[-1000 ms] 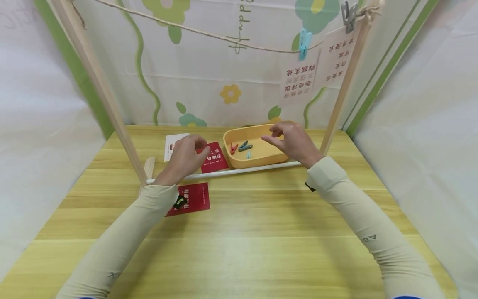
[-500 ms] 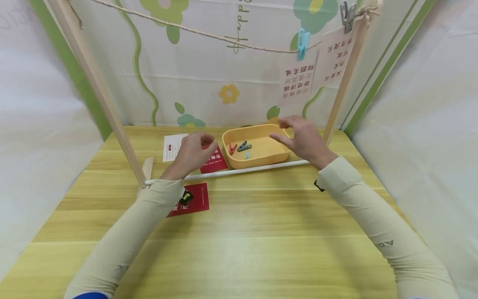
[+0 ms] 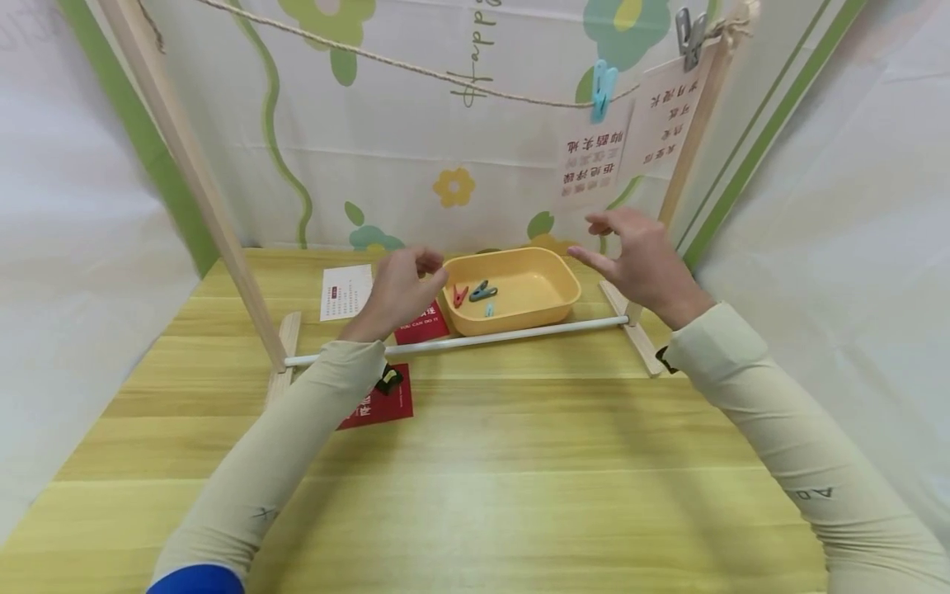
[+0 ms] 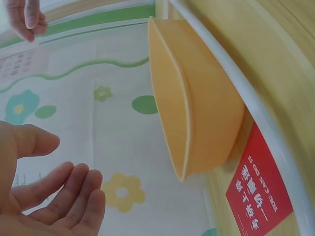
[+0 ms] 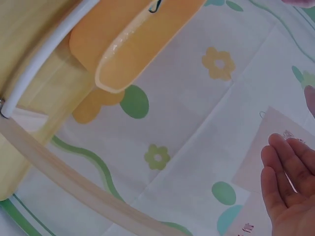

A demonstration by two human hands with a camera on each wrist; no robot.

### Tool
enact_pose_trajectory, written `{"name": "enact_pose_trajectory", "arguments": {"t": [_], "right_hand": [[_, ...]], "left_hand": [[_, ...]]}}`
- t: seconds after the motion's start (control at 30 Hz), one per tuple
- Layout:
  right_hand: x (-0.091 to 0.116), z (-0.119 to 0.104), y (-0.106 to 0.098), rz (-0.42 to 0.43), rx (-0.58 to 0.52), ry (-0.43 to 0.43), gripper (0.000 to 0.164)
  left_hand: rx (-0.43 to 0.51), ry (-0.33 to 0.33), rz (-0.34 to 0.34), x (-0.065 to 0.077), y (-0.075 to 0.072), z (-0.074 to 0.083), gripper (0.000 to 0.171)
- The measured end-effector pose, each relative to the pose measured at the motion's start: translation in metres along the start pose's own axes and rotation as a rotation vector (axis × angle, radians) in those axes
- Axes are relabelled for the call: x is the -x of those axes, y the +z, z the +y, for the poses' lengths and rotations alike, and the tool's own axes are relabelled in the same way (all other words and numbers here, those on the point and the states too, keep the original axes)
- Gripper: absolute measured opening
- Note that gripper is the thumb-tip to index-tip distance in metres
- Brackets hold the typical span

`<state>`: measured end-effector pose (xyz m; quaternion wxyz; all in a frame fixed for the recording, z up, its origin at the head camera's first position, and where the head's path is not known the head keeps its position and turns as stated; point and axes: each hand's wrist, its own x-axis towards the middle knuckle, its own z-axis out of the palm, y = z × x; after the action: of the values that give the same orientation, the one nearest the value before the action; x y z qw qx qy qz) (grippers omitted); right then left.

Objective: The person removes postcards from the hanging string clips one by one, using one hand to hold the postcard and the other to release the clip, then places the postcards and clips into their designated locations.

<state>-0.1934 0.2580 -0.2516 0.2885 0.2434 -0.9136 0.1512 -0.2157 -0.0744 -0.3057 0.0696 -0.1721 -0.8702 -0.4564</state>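
Note:
My left hand, holding nothing with its fingers loosely bent, hovers by the left end of a yellow plastic tray. Beyond the tray's right end my right hand is raised, thumb and fingers apart and nothing between them. In the tray lie a red clothespin, a grey-blue clothespin and a small light-blue clothespin. A red card lies left of the tray, partly behind my left hand. Two printed cards hang above: one under a light-blue clothespin, another under a grey clothespin.
Twine sags between two wooden posts, the left post and the right post. A white rod joins them low, in front of the tray. A white card and another red card lie on the wooden table.
Both hands have shifted to the right and a little upward. The right hand has come away from over the tray, whose right end now shows.

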Motion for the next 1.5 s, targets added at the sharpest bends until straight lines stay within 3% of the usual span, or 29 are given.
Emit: {"name": "enact_pose_trajectory", "arguments": {"t": [0.4, 1.13, 1.33, 1.5], "right_hand": [[-0.016, -0.004, -0.027, 0.114, -0.003, -0.075, 0.044], [-0.068, -0.021, -0.084, 0.166, 0.009, 0.093, 0.035], [-0.085, -0.024, -0.094, 0.12, 0.019, 0.153, 0.04], [-0.097, -0.031, -0.1, 0.087, 0.053, 0.157, 0.04]], "left_hand": [[0.051, 0.061, 0.022, -0.016, 0.013, 0.02, 0.028], [0.084, 0.133, 0.057, -0.044, 0.043, 0.049, 0.022], [0.113, 0.133, 0.071, -0.051, 0.049, 0.057, 0.023], [0.207, 0.099, 0.077, -0.053, 0.058, 0.064, 0.023]]}}
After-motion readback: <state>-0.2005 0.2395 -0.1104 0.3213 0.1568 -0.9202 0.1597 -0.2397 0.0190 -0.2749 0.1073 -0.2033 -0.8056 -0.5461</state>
